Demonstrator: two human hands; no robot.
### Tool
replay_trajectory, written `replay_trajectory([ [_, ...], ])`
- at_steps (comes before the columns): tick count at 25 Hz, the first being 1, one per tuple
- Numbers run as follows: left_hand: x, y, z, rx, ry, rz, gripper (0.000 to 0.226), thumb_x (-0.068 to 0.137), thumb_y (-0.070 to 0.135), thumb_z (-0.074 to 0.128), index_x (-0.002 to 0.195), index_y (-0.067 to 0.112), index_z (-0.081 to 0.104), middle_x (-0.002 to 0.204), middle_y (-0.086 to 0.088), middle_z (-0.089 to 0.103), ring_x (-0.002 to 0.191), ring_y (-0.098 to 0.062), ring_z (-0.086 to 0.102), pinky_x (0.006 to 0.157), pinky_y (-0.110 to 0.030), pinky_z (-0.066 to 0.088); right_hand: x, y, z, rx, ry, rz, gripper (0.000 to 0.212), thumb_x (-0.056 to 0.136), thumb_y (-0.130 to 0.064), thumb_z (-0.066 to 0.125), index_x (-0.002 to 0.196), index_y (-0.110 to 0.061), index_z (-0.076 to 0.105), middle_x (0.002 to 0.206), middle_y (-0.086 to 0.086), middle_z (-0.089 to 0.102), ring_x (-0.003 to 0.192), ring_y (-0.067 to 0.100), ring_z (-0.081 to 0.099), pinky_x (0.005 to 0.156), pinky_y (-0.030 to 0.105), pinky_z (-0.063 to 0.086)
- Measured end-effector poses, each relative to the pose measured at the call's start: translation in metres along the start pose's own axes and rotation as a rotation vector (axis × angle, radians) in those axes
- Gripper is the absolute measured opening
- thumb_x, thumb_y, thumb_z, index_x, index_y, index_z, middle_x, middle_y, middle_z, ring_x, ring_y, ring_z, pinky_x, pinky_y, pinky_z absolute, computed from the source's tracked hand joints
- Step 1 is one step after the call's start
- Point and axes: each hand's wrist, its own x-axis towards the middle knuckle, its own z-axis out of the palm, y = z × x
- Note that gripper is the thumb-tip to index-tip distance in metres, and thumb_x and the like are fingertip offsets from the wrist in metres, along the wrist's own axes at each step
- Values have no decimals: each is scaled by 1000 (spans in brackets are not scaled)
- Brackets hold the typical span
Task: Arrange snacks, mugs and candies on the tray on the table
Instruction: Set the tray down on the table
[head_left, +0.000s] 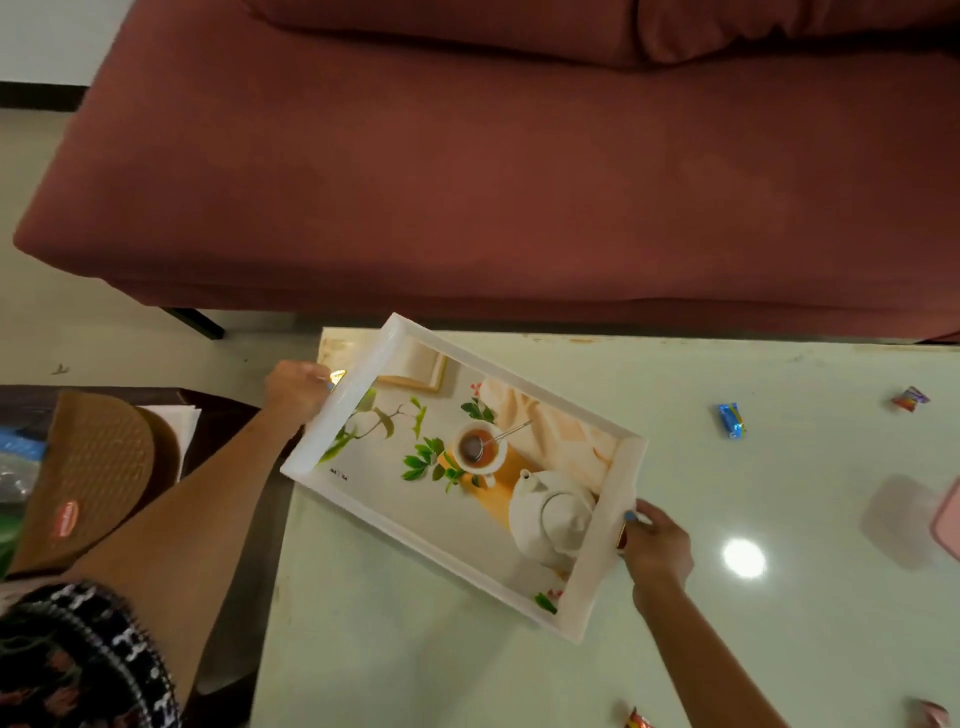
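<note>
A white rectangular tray (422, 529), printed with a teapot, a teacup and green leaves, is held at an angle over the left end of the pale green table (675, 649). My left hand (293, 389) grips its far-left short rim, and my right hand (657, 543) grips the near-right short rim. Nothing lies in the tray. A blue-wrapped candy (731, 421) and a multicoloured candy (910, 399) lie on the table to the right. Another wrapped candy (638, 719) sits at the bottom edge.
A dark red sofa (519, 171) runs along the far side of the table. A pink object (948, 525) shows at the right edge. At the left, a brown woven item (93, 467) rests on a dark side table (223, 410). A wrapper (932, 714) peeks in at bottom right.
</note>
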Motion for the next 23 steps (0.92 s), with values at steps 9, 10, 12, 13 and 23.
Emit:
replay_trajectory([
  [9, -143, -62, -17, -424, -122, -237, 24, 76, -5, 66, 99, -2, 59, 97, -18, 62, 69, -26, 62, 43, -26, 56, 31, -13, -82, -209, -252, -186, 39, 87, 7, 50, 121, -10, 61, 99, 18, 69, 73, 26, 57, 82, 41, 50],
  [10, -152, -67, -12, -431, -122, -252, 26, 76, -5, 66, 101, -3, 59, 95, -18, 62, 68, -25, 62, 43, -26, 56, 35, -11, -86, -223, -254, -195, 40, 88, 7, 50, 121, -11, 61, 101, 18, 69, 74, 25, 57, 80, 39, 50],
  [12, -167, -77, -3, -446, -121, -282, 28, 76, -6, 66, 103, -4, 58, 94, -18, 62, 66, -24, 62, 48, -29, 56, 40, -5, -93, -250, -253, -202, 41, 88, 7, 49, 122, -14, 61, 100, 15, 69, 73, 23, 57, 75, 34, 46],
  [13, -171, -82, 1, -457, -123, -295, 29, 76, -6, 66, 104, -5, 58, 94, -18, 62, 65, -24, 62, 50, -30, 56, 43, -2, -94, -255, -254, -200, 42, 88, 7, 48, 121, -15, 61, 100, 13, 69, 75, 23, 57, 75, 34, 45],
  [23, -182, -113, 21, -475, -121, -327, 30, 74, -8, 68, 101, -4, 58, 94, -18, 62, 69, -27, 63, 63, -39, 56, 55, 30, -88, -302, -245, -195, 43, 89, 6, 48, 122, -18, 61, 105, 13, 69, 82, 24, 59, 80, 35, 49],
])
